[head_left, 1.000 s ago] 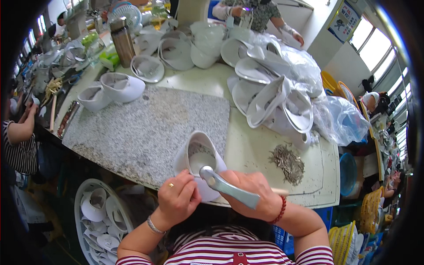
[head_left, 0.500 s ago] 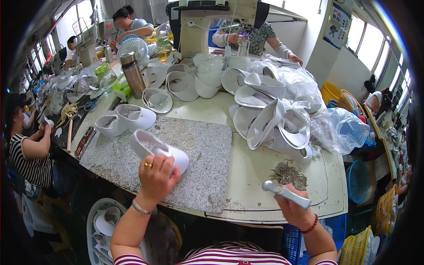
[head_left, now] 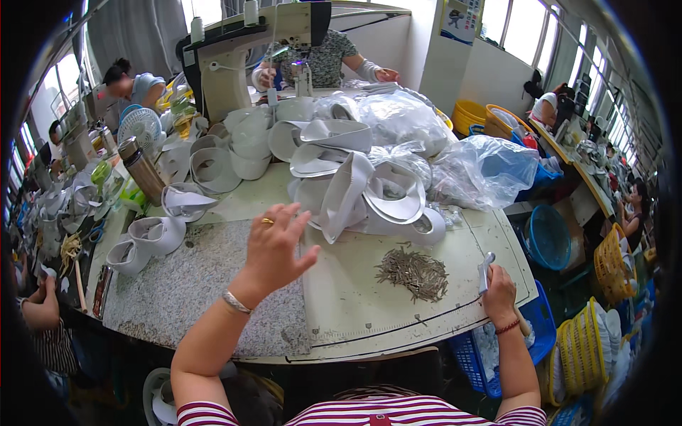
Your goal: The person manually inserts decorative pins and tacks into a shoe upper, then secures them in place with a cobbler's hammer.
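Note:
My left hand (head_left: pixel 277 245) is raised over the right part of the speckled stone slab (head_left: pixel 206 291), its fingers spread and nothing in them. Just beyond its fingertips lies a heap of white shoe uppers (head_left: pixel 348 188). At the right front of the table my right hand (head_left: pixel 501 295) is wrapped round a hammer (head_left: pixel 486 273), metal head up; its wooden handle shows below the hand. Between the hands is a loose pile of thin grey metal nails (head_left: pixel 412 273). Two more white uppers (head_left: pixel 158 234) stand at the slab's far left corner.
A steel flask (head_left: pixel 142 170) and a sewing machine (head_left: pixel 234 78) stand behind, with a co-worker's hand (head_left: pixel 387 74) beyond. Clear plastic bags (head_left: pixel 483 170) lie at the back right. A blue basket (head_left: pixel 543 319) stands below the table's right edge, a white basket (head_left: pixel 151 397) below left.
My left hand has let go of the white upper and moved toward the heap, opening. The hammer has moved right, away from the nails. The view has turned right.

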Demonstrator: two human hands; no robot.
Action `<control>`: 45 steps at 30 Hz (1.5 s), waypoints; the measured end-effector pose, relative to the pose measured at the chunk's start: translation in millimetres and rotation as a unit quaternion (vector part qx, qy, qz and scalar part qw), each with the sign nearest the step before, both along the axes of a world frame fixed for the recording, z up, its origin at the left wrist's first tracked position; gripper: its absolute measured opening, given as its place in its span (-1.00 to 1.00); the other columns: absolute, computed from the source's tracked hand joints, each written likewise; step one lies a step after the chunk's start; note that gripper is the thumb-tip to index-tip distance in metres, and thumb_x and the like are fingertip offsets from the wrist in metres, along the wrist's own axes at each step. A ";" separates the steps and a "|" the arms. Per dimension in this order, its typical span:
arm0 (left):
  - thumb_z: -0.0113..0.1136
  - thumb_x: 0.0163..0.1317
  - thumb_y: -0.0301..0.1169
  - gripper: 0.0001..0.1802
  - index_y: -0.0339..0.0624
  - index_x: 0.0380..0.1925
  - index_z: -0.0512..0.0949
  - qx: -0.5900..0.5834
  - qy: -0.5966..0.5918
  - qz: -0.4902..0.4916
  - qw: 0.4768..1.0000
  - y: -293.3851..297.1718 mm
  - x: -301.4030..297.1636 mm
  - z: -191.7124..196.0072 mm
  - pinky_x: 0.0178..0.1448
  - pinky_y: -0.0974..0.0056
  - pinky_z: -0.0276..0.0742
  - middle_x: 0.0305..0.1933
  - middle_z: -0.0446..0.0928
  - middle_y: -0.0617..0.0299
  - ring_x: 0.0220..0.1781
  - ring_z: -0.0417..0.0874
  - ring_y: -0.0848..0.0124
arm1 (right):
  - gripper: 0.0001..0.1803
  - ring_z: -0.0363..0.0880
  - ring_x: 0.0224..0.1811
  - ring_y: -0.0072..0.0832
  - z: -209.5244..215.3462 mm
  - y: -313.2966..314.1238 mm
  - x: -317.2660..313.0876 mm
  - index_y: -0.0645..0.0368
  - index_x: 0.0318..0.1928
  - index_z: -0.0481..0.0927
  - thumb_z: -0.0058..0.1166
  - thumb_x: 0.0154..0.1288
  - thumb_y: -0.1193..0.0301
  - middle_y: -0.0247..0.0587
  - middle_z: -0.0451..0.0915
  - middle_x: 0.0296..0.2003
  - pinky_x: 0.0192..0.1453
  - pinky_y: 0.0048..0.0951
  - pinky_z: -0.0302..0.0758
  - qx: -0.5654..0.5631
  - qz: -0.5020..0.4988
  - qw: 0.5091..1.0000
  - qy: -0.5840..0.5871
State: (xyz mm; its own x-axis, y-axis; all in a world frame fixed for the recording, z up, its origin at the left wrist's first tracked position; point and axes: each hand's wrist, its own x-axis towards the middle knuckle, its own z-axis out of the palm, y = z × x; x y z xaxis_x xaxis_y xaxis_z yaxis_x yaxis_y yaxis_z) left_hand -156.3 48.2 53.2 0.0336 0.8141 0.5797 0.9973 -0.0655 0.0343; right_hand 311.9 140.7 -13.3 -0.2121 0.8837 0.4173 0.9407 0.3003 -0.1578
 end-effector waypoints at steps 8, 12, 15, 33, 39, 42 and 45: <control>0.33 0.04 -0.35 -0.60 -0.35 -0.13 0.63 -0.109 -0.366 -0.063 0.922 74.2 15.2 -18.1 -0.13 0.23 0.59 -0.31 0.68 0.16 -0.24 0.70 0.23 | -0.68 0.49 -0.05 -0.09 -9.9 12.0 -5.1 0.15 -0.01 0.50 0.15 0.22 0.41 -0.06 0.53 -0.14 0.07 -0.13 0.41 -0.007 0.040 0.999 -0.003; 0.13 0.19 -0.64 -0.81 -0.34 -0.22 0.65 -0.022 -0.720 -0.207 0.663 47.9 9.4 5.4 -0.13 0.35 0.61 -0.24 0.70 0.22 -0.17 0.73 0.41 | -0.67 0.47 -0.01 -0.09 -12.9 9.5 4.3 0.16 -0.01 0.51 0.14 0.19 0.43 -0.06 0.51 -0.10 0.08 -0.12 0.38 0.006 0.057 0.998 0.030; 0.14 0.22 -0.61 -0.73 -0.26 -0.07 0.61 0.042 -0.797 -0.216 0.562 9.7 18.7 16.3 -0.08 0.32 0.61 -0.13 0.67 0.20 -0.12 0.71 0.39 | -0.65 0.45 0.04 -0.10 -9.7 10.2 -1.4 0.15 -0.01 0.52 0.11 0.14 0.49 -0.07 0.50 -0.05 0.12 -0.12 0.35 0.025 0.046 0.998 0.030; 0.08 0.32 -0.48 -0.78 -0.27 -0.08 0.60 -0.308 -0.666 -0.178 0.656 -0.4 134.2 -38.6 -0.03 0.35 0.53 -0.10 0.64 0.15 -0.08 0.61 0.45 | -0.83 0.53 -0.19 -0.26 -21.0 -3.6 -110.6 0.12 -0.23 0.64 0.27 0.16 0.40 -0.23 0.55 -0.30 -0.02 -0.26 0.43 0.008 0.266 0.960 0.082; 0.13 0.19 -0.42 -0.69 -0.30 -0.09 0.64 -0.205 -0.375 -0.166 0.889 98.7 144.8 -76.7 0.13 0.16 0.53 -0.08 0.64 -0.04 -0.08 0.66 0.08 | -0.92 0.54 -0.30 -0.20 -12.7 -5.2 -115.4 0.15 -0.31 0.59 0.20 0.23 0.44 -0.20 0.53 -0.37 -0.15 -0.25 0.48 0.035 0.271 0.942 0.196; 0.20 0.17 -0.38 -0.62 -0.26 0.00 0.61 -0.083 -0.141 -0.170 0.972 120.4 154.8 -80.8 0.10 0.13 0.52 -0.11 0.65 0.00 -0.06 0.64 0.11 | -0.94 0.53 -0.32 -0.17 -13.6 -6.2 -114.0 0.16 -0.33 0.57 0.17 0.26 0.46 -0.17 0.52 -0.38 -0.19 -0.23 0.49 0.025 0.264 0.938 0.223; 0.25 0.11 -0.28 -0.56 -0.23 -0.01 0.61 -0.025 -0.136 -0.166 0.976 124.0 172.9 -75.6 0.13 0.01 0.50 -0.08 0.64 -0.01 -0.01 0.60 -0.04 | -0.92 0.56 -0.34 -0.16 -13.9 -6.1 -112.9 0.15 -0.33 0.57 0.17 0.26 0.42 -0.16 0.53 -0.38 -0.19 -0.22 0.50 0.028 0.255 0.942 0.218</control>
